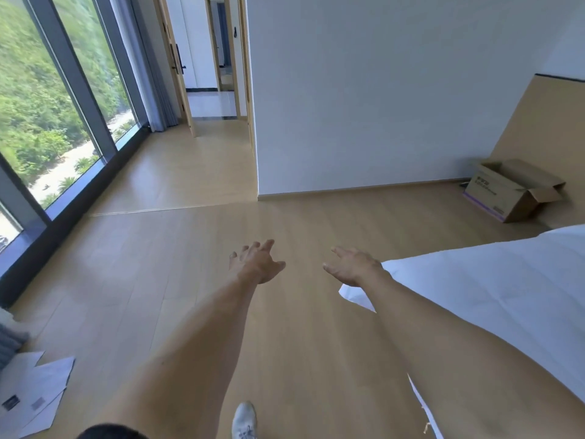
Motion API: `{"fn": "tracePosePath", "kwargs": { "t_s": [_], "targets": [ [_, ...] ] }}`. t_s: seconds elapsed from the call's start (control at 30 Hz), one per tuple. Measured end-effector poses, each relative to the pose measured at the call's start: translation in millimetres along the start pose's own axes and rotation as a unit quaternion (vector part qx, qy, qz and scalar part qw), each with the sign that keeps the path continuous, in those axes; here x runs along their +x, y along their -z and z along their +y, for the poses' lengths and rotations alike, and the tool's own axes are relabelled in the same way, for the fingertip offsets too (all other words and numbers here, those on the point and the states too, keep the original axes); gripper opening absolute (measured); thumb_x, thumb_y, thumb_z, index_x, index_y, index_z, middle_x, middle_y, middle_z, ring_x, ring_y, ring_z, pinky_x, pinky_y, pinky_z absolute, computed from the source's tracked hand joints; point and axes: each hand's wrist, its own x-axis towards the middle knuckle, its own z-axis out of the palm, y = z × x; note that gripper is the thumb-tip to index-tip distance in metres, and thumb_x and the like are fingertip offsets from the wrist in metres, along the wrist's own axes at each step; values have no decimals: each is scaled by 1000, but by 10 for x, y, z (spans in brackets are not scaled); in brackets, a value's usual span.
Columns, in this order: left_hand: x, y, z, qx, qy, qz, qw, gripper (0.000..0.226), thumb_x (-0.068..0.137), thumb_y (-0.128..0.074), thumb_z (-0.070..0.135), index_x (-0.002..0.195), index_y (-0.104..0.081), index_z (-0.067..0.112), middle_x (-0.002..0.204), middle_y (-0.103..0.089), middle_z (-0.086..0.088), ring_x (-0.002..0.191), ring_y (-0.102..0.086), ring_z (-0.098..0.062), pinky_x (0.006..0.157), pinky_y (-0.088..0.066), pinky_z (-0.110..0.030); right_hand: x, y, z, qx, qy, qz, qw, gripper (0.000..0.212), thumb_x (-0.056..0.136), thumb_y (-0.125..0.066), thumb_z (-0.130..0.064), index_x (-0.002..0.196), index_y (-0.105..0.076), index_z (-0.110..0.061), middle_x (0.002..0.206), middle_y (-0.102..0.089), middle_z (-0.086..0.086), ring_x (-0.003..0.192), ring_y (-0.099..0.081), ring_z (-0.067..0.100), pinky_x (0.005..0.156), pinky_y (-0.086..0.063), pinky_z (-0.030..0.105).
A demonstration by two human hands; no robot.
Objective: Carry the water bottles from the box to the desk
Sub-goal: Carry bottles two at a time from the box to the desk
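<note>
One box [509, 190] sits open by the wall; two hands empty.

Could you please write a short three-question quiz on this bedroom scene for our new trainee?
1. True or false: the left hand holds a water bottle.
2. Where does the open brown cardboard box stand? A) on the white bed sheet; B) on the light wooden floor by the white wall; C) against the tall window.
3. Fill in: both hands reach forward with fingers ____ and grip nothing.

Key: 1 false, as the left hand and the right hand are both empty; 2 B, at the far right; 3 spread.
</note>
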Motion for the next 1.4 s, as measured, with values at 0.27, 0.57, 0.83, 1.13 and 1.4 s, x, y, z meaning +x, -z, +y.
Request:
{"fn": "tracePosePath", "kwargs": {
  "t_s": [0.27,0.57,0.83,1.13,1.4],
  "targets": [
    [2003,430,-69,6,-52,-14,999,71,94,-49,59,157,-25,35,156,-39,-2,145,-33,-29,116,-24,-49,1514,498,-254,14,-68,9,998,66,95,-39,-63,155,-25,-37,159,-32,4,145,-31,28,113,-30,45],
    [3761,919,185,44,-127,-19,991,71,94,-48,60,156,-25,35,154,-41,-3,142,-36,-30,112,-29,-47,2881,1080,-284,38,-136,31,989,67,94,-40,-64,154,-26,-39,159,-32,5,143,-34,30,112,-31,45],
    [4892,951,646,66,-161,-27,984,71,94,-48,60,157,-26,33,155,-40,-3,143,-35,-30,113,-29,-46,4009,1302,2,49,-162,35,985,68,93,-41,-65,153,-29,-38,157,-35,8,141,-37,31,111,-33,44],
    [6473,1192,1538,116,-167,-22,979,69,94,-46,62,154,-30,34,151,-44,-2,141,-37,-28,111,-29,-46,5576,1820,695,86,-164,38,982,68,93,-42,-66,153,-29,-38,157,-36,8,142,-37,30,112,-32,43],
    [7558,1324,2499,139,-196,-18,971,67,96,-45,60,155,-28,33,151,-42,-3,141,-36,-27,113,-28,-46,6570,2280,1509,125,-191,44,973,68,93,-44,-66,153,-29,-38,158,-36,5,142,-37,28,112,-31,43]
  ]
}}
